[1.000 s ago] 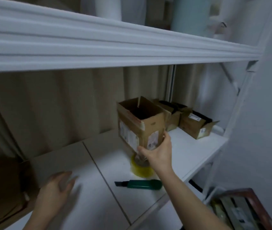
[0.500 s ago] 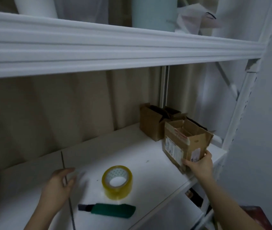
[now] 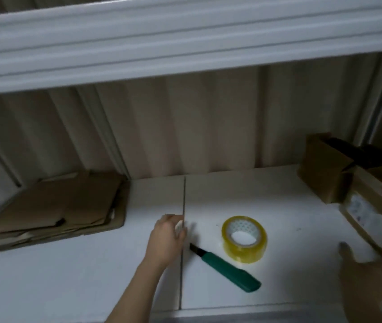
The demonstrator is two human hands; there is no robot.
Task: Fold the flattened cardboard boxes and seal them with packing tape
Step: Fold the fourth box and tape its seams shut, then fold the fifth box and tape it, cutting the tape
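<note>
On the white shelf (image 3: 278, 194), far left, your stack of flattened cardboard boxes (image 3: 55, 206) waits well apart from both hands. At the far right, the folded box (image 3: 369, 206) you set down sits near the shelf's end; a careless brush from your right hand (image 3: 366, 276), blurred with fingers spread and empty, could tip it off. Your left hand (image 3: 166, 238) hovers loosely curled, holding nothing. Reach carefully: the tape roll (image 3: 244, 237) could roll, and the green cutter (image 3: 227, 266) beside it may nick you.

Left grip (image 3: 167, 238) loosely curled, right grip (image 3: 369, 273) blurred.
</note>
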